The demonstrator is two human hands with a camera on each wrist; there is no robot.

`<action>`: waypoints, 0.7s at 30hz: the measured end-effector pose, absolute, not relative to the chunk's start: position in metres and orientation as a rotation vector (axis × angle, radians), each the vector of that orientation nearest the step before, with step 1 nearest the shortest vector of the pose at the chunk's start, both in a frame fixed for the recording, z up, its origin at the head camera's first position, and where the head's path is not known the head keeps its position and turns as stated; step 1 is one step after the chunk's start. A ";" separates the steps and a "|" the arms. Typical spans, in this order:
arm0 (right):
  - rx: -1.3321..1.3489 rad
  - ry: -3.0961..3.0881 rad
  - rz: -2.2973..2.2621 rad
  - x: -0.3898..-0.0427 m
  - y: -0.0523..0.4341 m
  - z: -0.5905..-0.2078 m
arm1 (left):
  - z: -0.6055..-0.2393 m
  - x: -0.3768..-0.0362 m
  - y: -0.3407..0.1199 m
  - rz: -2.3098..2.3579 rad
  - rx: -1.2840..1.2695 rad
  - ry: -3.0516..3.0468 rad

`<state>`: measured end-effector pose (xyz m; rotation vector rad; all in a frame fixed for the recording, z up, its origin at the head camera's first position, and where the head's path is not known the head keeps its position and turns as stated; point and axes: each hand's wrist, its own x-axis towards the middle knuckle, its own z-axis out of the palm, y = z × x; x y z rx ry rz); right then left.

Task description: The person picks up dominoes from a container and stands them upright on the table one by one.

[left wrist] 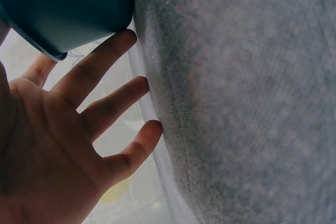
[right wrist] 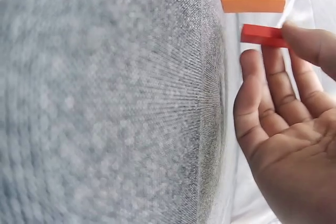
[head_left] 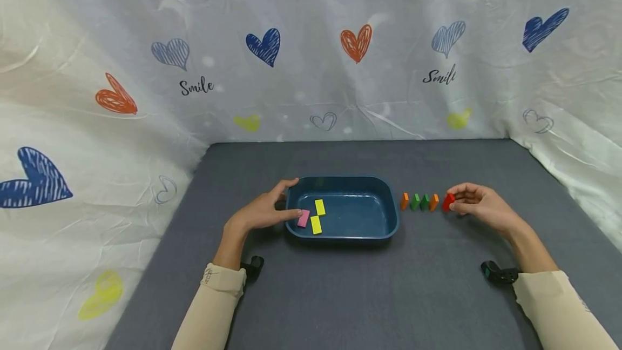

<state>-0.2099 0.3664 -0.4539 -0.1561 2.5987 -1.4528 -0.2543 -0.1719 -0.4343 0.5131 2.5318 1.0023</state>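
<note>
A dark blue rectangular tray [head_left: 359, 235] sits on the table. My left hand [head_left: 262, 211] holds its left end, thumb over the rim and index finger by the back corner; the left wrist view shows the other fingers [left wrist: 113, 103] spread below the tray's wall [left wrist: 79, 9]. Inside lie a pink domino [head_left: 303, 218] near the thumb and two yellow dominoes [head_left: 319, 207]. To the right, my right hand [head_left: 481, 207] pinches a red domino [right wrist: 260, 34] between thumb and fingertips. It is slightly tilted, at the end of a row; whether it touches the table I cannot tell.
Left of the red block stand an orange domino [head_left: 434, 202], two green dominoes [head_left: 415, 202] and another orange domino [head_left: 404, 201] beside the tray. A grey cloth [head_left: 364, 296] covers the table. White printed curtain [head_left: 311, 80] hangs behind and along the sides.
</note>
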 end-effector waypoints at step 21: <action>-0.146 2.594 -1.402 -0.210 0.363 -0.456 | -0.434 -0.253 -0.171 0.995 0.496 2.552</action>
